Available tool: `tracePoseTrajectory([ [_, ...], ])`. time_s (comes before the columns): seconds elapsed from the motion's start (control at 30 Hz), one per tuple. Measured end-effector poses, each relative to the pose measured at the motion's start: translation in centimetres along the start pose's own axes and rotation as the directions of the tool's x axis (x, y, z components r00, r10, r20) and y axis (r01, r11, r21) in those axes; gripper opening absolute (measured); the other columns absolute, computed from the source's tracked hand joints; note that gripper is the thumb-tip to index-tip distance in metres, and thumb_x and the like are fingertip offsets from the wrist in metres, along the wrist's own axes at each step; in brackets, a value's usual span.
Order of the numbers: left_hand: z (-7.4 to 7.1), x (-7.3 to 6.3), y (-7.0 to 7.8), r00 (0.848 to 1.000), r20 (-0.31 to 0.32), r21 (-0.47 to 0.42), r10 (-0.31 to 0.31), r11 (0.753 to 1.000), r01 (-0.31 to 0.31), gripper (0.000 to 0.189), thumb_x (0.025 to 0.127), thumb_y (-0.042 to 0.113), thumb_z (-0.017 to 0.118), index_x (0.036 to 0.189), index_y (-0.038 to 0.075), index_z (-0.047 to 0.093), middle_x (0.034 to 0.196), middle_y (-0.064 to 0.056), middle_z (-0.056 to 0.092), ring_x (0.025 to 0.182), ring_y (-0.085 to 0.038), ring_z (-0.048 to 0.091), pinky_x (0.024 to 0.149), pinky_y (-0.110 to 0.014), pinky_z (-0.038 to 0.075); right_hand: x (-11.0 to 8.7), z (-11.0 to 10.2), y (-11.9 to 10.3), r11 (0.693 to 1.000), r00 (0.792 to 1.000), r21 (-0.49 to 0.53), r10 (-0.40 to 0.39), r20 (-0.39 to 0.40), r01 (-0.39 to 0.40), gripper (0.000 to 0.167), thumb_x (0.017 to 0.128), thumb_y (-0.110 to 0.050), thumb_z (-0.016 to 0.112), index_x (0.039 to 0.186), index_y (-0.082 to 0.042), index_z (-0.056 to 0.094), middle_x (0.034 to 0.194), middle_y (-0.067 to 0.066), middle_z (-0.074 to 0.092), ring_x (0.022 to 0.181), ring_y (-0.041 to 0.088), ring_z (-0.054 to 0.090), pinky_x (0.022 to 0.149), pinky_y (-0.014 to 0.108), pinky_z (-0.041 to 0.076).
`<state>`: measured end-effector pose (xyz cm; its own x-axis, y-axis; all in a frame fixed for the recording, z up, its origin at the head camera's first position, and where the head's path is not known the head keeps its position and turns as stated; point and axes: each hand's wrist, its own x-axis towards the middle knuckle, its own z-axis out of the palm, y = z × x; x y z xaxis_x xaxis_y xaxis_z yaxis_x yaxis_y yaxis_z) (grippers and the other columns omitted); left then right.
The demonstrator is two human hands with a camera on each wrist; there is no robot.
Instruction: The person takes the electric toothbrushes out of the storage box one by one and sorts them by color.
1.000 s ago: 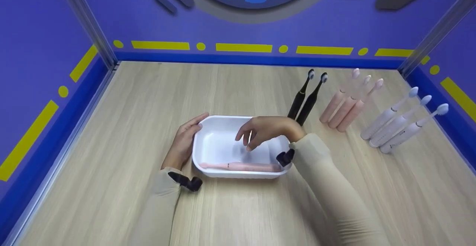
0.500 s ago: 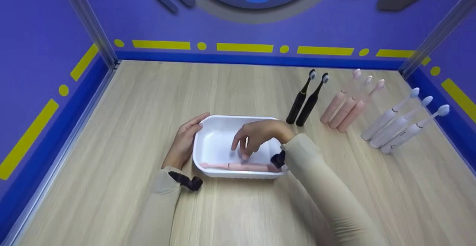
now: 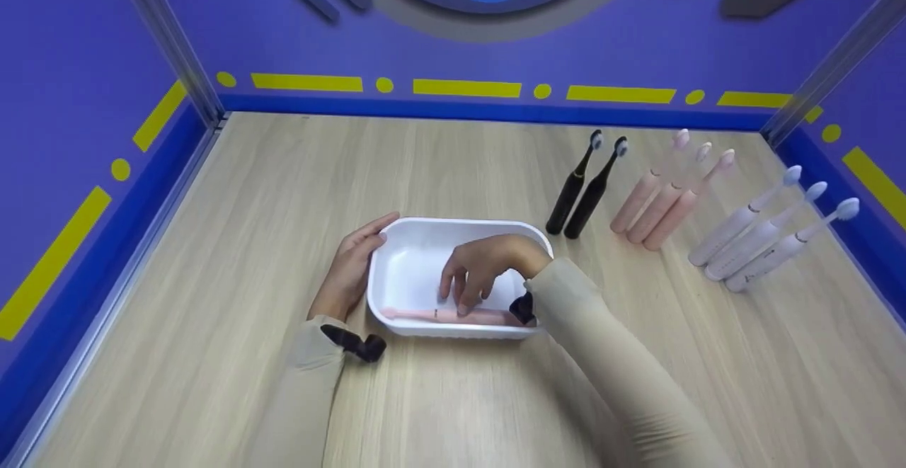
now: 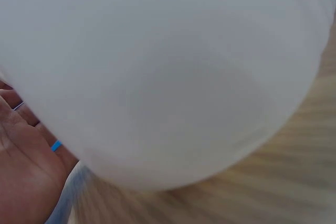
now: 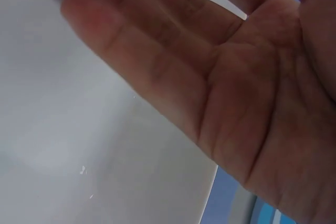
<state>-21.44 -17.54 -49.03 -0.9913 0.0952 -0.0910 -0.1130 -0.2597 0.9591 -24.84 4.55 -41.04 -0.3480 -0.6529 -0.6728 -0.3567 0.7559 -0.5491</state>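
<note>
My left hand [image 3: 345, 270] holds the left end of a white plastic tub [image 3: 417, 223], thumb at the rim and fingers along the outer wall. In the left wrist view the palm [image 4: 26, 166] lies beside the tub's wall [image 4: 173, 77]. A pink electric toothbrush [image 3: 488, 316] lies along the near side inside the tub, its head to the left. Over it, my right hand [image 3: 488, 264] reaches down into the tub with fingers spread and slightly bent, one fingertip right at the handle. In the right wrist view the palm and fingers [image 5: 173, 72] show loosely extended, with nothing in the palm.
Right of the tub stand two black electric toothbrushes [image 3: 587, 202], then three pink ones [image 3: 662, 213] and three white ones [image 3: 743, 248], all upright on the wooden table [image 3: 304, 170]. Blue-purple panels [image 3: 453, 57] enclose the table's back and sides.
My right hand has moved down and slightly left, toward the pink toothbrush in the tub. The left hand and the tub have stayed in place.
</note>
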Motion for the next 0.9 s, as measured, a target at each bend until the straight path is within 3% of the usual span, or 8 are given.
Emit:
tracePoseTrajectory([
  [0.4, -0.01, 0.01, -0.03, 1.0, -0.01, 0.011, -0.004, 1.0, 0.004, 0.045, 0.096, 0.006, 0.04, 0.141, 0.0, 0.045, 0.151, -0.011, 0.041, 0.14, -0.022, 0.038, 0.116, -0.032, 0.033, 0.32, 0.51, -0.01, 0.994, 0.999, 0.094, 0.051, 0.016, -0.052, 0.032, 0.078, -0.014, 0.079, 0.109, -0.014, 0.071, 0.1, 0.005, 0.07, 0.081, 0.012, 0.065, 0.077, 0.03, 0.059],
  [0.9, 0.07, 0.01, 0.06, 0.999, -0.03, 0.03, -0.017, 0.999, 0.018, 0.044, 0.097, 0.007, 0.04, 0.14, 0.003, 0.047, 0.15, -0.009, 0.043, 0.139, -0.02, 0.039, 0.115, -0.03, 0.034, 0.37, 0.99, -0.37, 0.996, 0.998, 0.06, 0.064, 0.0, -0.064, 0.029, 0.077, -0.011, 0.078, 0.105, -0.015, 0.071, 0.1, 0.002, 0.067, 0.089, 0.012, 0.061, 0.079, 0.032, 0.058],
])
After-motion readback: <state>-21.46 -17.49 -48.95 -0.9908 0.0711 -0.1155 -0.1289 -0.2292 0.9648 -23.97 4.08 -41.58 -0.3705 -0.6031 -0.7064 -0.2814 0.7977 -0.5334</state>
